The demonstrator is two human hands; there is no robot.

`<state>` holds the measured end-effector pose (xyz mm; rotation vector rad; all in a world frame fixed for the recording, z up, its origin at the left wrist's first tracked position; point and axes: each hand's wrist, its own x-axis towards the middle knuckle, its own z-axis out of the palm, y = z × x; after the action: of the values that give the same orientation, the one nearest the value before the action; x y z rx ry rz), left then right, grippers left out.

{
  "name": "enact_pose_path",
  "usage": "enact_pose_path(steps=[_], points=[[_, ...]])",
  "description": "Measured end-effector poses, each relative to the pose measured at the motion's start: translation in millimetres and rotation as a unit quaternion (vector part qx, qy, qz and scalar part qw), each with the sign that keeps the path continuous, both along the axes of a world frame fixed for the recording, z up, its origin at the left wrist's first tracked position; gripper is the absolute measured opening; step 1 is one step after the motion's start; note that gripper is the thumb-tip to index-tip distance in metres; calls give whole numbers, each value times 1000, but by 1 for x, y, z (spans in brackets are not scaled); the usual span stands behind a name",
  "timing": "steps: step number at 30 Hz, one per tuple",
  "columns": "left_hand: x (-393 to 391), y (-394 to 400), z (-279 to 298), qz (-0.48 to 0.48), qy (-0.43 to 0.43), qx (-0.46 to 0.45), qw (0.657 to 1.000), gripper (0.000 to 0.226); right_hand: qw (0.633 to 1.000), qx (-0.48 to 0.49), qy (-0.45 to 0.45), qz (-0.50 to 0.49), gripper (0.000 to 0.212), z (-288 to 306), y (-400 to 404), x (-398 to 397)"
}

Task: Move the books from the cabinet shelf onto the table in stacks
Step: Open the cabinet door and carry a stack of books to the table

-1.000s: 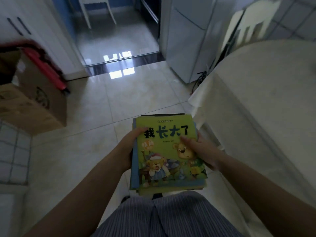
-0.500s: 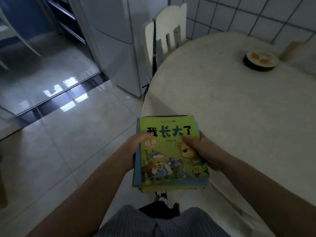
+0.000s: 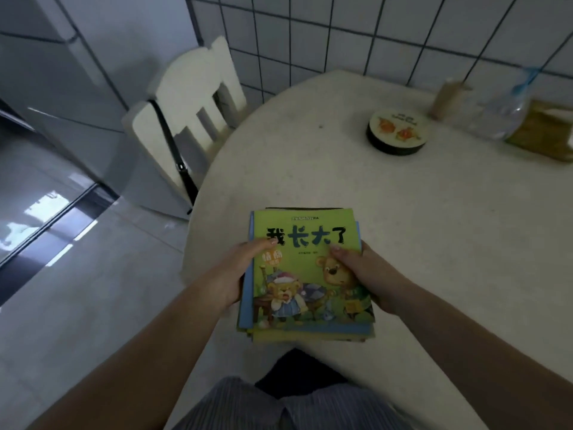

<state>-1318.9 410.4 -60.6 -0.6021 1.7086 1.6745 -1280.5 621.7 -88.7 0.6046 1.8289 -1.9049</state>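
Observation:
A stack of thin children's books (image 3: 305,274) with a green bear cover on top is held flat between both my hands. My left hand (image 3: 237,270) grips the stack's left edge, thumb on the cover. My right hand (image 3: 364,273) grips the right edge, thumb on the cover too. The stack hovers over the near left edge of the round white table (image 3: 403,218). I cannot tell whether the stack touches the tabletop. The cabinet shelf is out of view.
A round tin with a fish picture (image 3: 397,131), a small jar (image 3: 446,99), a clear plastic bottle (image 3: 505,114) and a yellowish packet (image 3: 545,131) sit at the table's far right. A white chair (image 3: 189,116) stands at the table's far left, a grey appliance (image 3: 62,76) beyond it.
My view has swung to the right, from the floor and doorway to the table. The book stack, held the same way, now sits over the table's edge instead of over the floor.

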Motion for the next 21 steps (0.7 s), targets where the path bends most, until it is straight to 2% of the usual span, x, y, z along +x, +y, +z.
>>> enact_pose_path(steps=[5, 11, 15, 21], points=[[-69, 30, -6, -17, 10, -38, 999, 46, 999, 19, -33, -23, 45, -8, 23, -59], [-160, 62, -12, -76, 53, -94, 991, 61, 994, 17, -41, -98, 47, -18, 38, -121], [-224, 81, -17, -141, 82, -113, 980, 57, 984, 30, -48, -167, 51, -27, 44, -162], [-297, 109, -30, -206, 107, -117, 966, 49, 963, 46, -67, -256, 37, -36, 52, -213]])
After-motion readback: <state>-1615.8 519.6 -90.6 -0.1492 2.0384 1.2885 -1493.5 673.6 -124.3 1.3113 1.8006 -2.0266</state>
